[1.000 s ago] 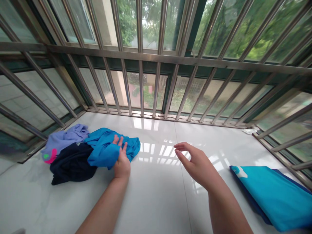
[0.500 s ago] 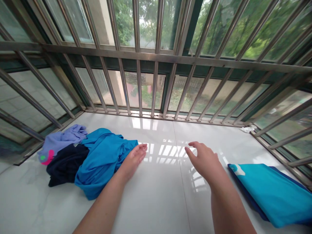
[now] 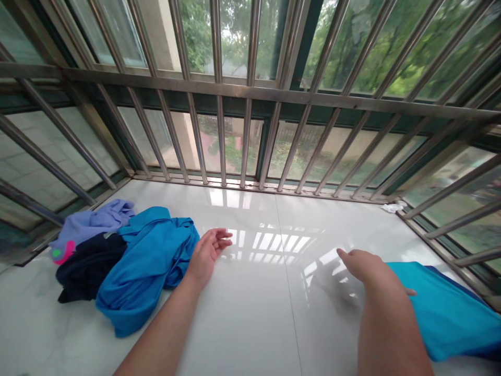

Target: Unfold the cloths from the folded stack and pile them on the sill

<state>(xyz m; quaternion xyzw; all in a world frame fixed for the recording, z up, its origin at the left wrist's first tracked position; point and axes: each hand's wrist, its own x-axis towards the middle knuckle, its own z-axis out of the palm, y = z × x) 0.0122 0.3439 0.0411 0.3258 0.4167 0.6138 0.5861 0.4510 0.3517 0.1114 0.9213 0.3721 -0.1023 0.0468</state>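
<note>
My left hand (image 3: pixel 206 256) is open, palm turned inward, beside the right edge of a crumpled blue garment (image 3: pixel 151 266). Whether it touches the fabric I cannot tell. My right hand (image 3: pixel 370 269) is at the left edge of a folded turquoise garment (image 3: pixel 450 308). Its thumb points left, and one fingertip shows over the turquoise cloth. The other fingers are hidden behind the hand. Left of the blue garment lie a bunched dark navy garment (image 3: pixel 92 266) and a lilac garment (image 3: pixel 94 224) with a pink and green print.
The glossy white tiled surface (image 3: pixel 250 303) runs up to metal bars (image 3: pixel 242 141) along windows at the front and sides. A crumpled white scrap (image 3: pixel 392 207) lies in the far right corner. Dark blue cloth (image 3: pixel 462 279) shows beneath the turquoise garment.
My right hand has moved right, from over the bare tiles to the folded turquoise garment. The blue, navy and lilac garments appear further left; my left hand has shifted slightly left.
</note>
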